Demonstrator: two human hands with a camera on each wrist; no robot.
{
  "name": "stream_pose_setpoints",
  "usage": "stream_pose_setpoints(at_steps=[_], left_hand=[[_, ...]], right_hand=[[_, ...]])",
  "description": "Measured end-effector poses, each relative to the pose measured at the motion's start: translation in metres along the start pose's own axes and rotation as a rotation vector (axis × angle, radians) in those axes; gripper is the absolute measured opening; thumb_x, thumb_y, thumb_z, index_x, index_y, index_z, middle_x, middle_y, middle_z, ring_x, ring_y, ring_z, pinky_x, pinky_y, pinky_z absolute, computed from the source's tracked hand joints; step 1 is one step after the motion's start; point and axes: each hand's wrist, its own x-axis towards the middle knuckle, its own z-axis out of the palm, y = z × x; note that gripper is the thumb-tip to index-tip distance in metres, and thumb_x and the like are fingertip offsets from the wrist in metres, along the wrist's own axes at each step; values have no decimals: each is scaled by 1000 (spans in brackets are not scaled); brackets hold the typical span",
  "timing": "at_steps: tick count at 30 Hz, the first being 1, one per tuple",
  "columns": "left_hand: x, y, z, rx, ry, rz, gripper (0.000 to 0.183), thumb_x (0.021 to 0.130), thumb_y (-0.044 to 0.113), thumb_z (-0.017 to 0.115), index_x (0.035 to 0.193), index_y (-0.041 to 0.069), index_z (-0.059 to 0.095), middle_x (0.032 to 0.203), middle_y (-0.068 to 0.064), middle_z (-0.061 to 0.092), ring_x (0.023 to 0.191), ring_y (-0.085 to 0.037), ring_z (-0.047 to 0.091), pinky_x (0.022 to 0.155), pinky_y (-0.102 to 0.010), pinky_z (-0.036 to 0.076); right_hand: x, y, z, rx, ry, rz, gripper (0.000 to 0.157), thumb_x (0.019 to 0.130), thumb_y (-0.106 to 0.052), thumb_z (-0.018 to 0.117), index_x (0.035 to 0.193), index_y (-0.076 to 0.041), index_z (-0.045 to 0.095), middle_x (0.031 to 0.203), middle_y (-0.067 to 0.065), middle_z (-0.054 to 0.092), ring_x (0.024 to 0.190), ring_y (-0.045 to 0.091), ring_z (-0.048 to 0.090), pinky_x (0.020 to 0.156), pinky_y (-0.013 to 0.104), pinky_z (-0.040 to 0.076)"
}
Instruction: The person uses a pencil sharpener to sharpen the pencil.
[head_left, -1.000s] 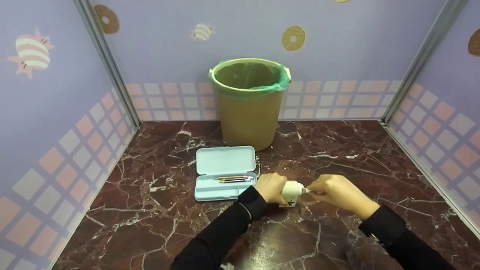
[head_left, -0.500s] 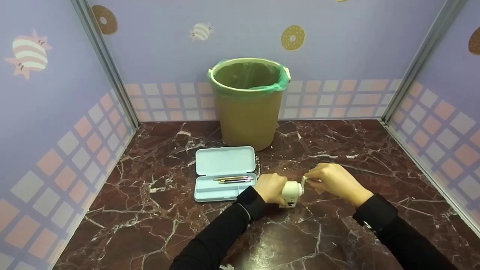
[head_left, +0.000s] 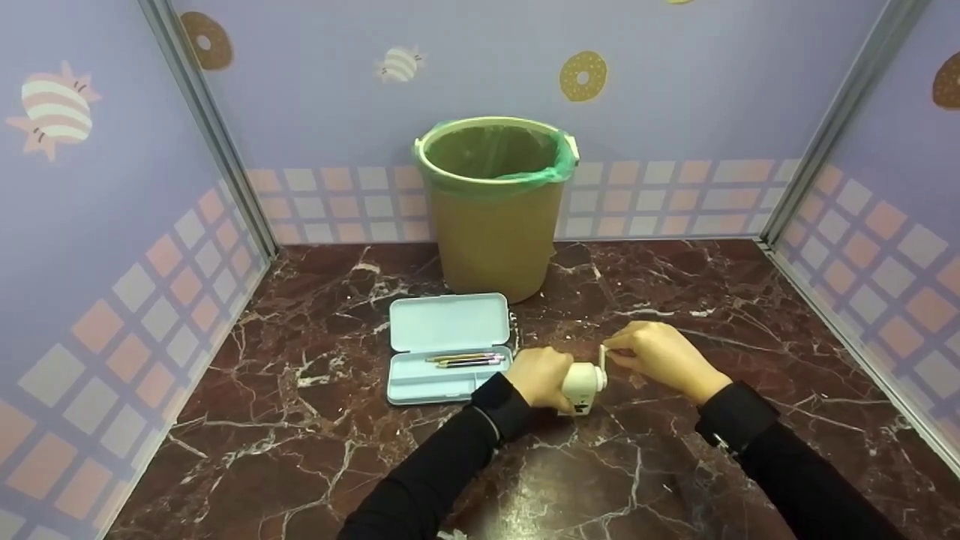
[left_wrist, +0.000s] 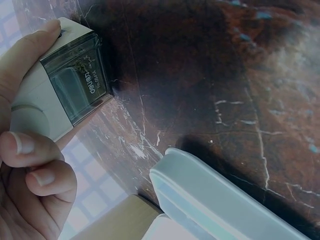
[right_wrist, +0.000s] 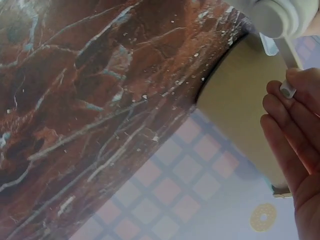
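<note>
In the head view my left hand (head_left: 540, 375) grips a white crank pencil sharpener (head_left: 582, 384) standing on the table, right of the pencil case. Its clear, dark-tinted shavings drawer (left_wrist: 79, 82) faces the left wrist camera, with the thumb along the top edge of the body. My right hand (head_left: 661, 358) pinches the end of the crank handle (head_left: 603, 358), which points upward from the round hub on the sharpener's right side. In the right wrist view the knob (right_wrist: 287, 90) shows between thumb and fingers. The sharpener's far side is hidden behind my left hand.
A light blue pencil case (head_left: 450, 322) lies with its lid up, just left of my left hand. Several pencils (head_left: 471, 361) rest in it. Behind it stands a tan bin (head_left: 499, 240) with a green liner (head_left: 551, 174). Patterned panels (head_left: 675, 90) wall in the marble-look table (head_left: 315, 450).
My right hand has moved up and slightly left, turning the crank handle from pointing rightward to standing upright. My left hand keeps its grip on the sharpener in the same place.
</note>
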Motion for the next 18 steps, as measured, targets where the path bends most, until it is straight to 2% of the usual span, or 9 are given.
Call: stream_pose_setpoints(at_steps=[7,16,18], left_hand=[[-1,0,1,10,23,7,50,62,47,93,92,14,71,85,2,78,71,-17,73,63,-34,59],[-2,1,0,14,13,9,50,63,48,93,93,14,71,86,3,78,72,-16,72,64,-34,59],[-2,0,0,9,12,7,50,64,48,93,93,14,71,87,2,78,73,-17,73,64,-34,59]], right_hand=[[2,7,21,-4,-5,16,12,84,-6,79,96,-7,82,88,9,80,79,24,75,72,40,61],[-5,8,42,36,-86,10,10,81,-5,79,90,-9,81,83,7,79,75,24,74,70,40,60],[-7,7,45,52,-91,10,7,79,-3,79,84,-8,79,81,6,78,72,23,74,66,39,59]])
